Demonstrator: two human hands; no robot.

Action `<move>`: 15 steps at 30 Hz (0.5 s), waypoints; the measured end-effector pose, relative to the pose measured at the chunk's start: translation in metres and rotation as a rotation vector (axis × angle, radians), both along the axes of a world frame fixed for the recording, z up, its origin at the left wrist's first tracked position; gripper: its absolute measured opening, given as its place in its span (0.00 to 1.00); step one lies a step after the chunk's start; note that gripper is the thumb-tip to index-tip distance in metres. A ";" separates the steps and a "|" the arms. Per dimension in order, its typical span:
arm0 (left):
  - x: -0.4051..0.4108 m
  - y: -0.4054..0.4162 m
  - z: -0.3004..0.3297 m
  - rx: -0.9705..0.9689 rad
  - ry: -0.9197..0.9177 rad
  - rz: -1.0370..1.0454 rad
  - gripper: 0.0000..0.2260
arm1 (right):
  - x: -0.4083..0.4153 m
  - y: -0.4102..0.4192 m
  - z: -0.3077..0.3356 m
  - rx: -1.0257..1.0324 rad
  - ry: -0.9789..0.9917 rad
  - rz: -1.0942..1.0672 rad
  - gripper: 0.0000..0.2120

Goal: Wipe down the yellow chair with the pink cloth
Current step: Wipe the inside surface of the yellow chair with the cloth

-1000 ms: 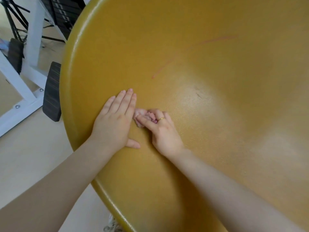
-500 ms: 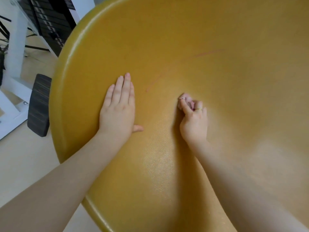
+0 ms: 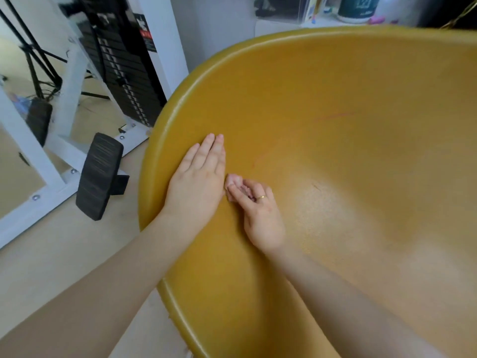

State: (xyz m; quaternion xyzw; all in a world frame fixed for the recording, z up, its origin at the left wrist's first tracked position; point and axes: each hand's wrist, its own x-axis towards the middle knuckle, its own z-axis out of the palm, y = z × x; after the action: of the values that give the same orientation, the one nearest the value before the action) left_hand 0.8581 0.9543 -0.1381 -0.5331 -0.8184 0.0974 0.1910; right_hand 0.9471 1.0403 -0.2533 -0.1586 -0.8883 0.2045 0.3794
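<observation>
One yellow chair; one pink cloth; two hands, a left hand and a right hand; one gold ring; two black pads, the farther at; one weight stack; one dark tub

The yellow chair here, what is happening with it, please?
A person is wiping the yellow chair with a small pink cloth. The right hand holds the bunched cloth in its curled fingers and presses it on the seat surface. The left hand lies flat on the chair near its rim, right beside the cloth. A thin reddish mark shows further up on the seat, away from the cloth.
</observation>
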 end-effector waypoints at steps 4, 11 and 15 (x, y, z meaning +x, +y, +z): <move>-0.023 -0.016 0.009 0.221 0.154 -0.081 0.23 | -0.067 0.017 0.068 -0.011 0.229 -0.043 0.20; -0.031 -0.018 0.019 0.171 0.197 -0.003 0.34 | -0.078 0.035 0.076 0.020 0.245 0.015 0.20; -0.018 -0.014 0.013 0.002 0.295 0.165 0.52 | -0.021 0.035 0.013 0.067 0.003 0.125 0.17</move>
State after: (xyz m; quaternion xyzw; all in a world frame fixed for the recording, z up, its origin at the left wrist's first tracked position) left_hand 0.8401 0.9403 -0.1248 -0.4439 -0.8226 0.1890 0.3008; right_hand 0.9264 1.0751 -0.2401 -0.0899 -0.9023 0.1982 0.3721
